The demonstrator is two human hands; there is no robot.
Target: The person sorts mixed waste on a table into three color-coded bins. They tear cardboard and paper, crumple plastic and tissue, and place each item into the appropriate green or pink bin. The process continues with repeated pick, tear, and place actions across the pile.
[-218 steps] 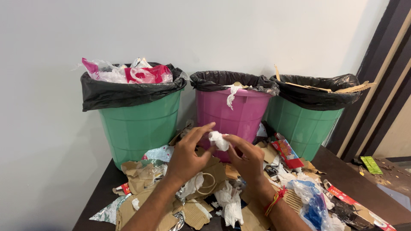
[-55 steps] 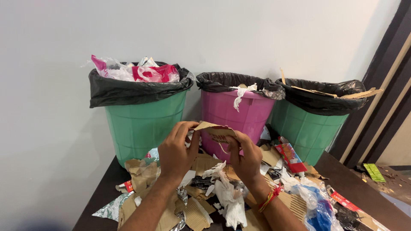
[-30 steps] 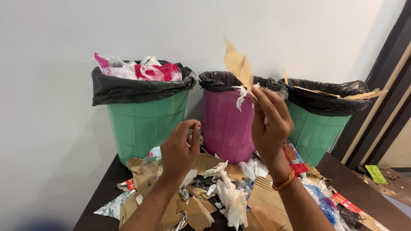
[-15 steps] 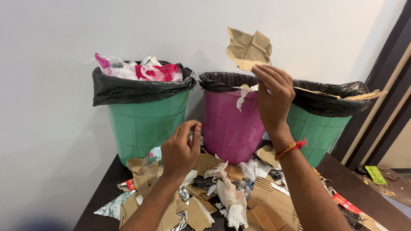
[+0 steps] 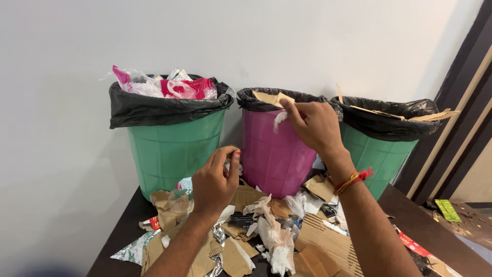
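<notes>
My right hand (image 5: pixel 315 125) is at the rim of the pink bin (image 5: pixel 271 154), fingertips pinched on the corner of a torn brown cardboard piece (image 5: pixel 269 97) that lies in the bin's black liner. A white tissue scrap (image 5: pixel 279 120) hangs over the rim just below my fingers. A red and yellow thread (image 5: pixel 351 179) circles that wrist. My left hand (image 5: pixel 215 179) hovers lower, in front of the bins, with curled fingers and nothing in it. Under it lies a heap of cardboard scraps, tissue and foil (image 5: pixel 271 236).
A green bin (image 5: pixel 169 149) stuffed with pink and clear plastic stands at the left. Another green bin (image 5: pixel 379 154) holding cardboard strips stands at the right. All three are on a dark table (image 5: pixel 435 241) against a white wall. A dark door frame (image 5: pixel 461 118) rises at the right.
My right hand has come down from above the bins to the pink bin's rim, bringing the cardboard piece into the bin. My left hand has stayed in place.
</notes>
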